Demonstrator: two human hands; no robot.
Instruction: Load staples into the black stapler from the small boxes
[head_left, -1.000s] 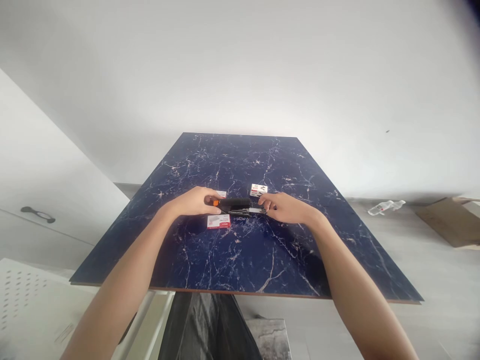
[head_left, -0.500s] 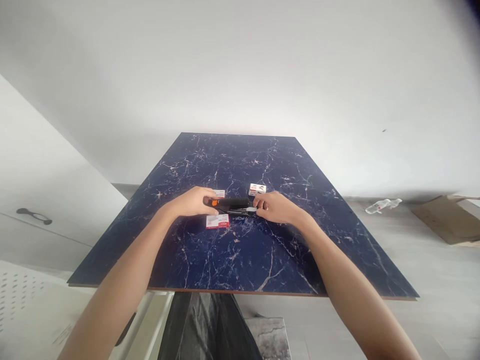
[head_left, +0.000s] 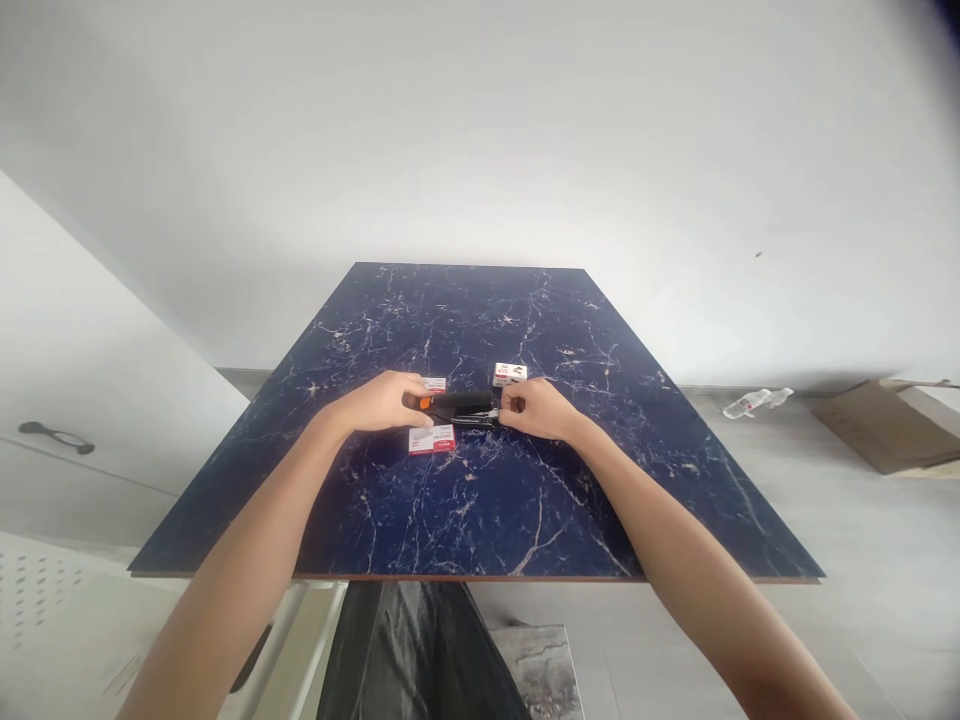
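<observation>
The black stapler [head_left: 459,404] with the orange end lies crosswise near the middle of the table [head_left: 480,510], held between both hands. The left hand [head_left: 379,401] is curled over its orange end, fingers bent around the body and thumb tucked under. The right hand [head_left: 534,409] meets the other end with fingertips drawn together in a pinch on the metal part that shows below the black top. From where I stand I cannot tell whether the stapler rests on the table or is raised just off it.

Three small boxes sit close around it. A red-and-white box [head_left: 431,439] lies just in front of the stapler on the near side. A second small box [head_left: 433,383] peeks out behind the left hand. A third box [head_left: 510,374] stands just beyond the right hand. All three look closed, so what they hold is not to be seen.

There is one stapler and one dark blue marbled table. On the floor to the right lie a clear plastic bottle [head_left: 750,402] and a flat piece of cardboard [head_left: 877,432].
</observation>
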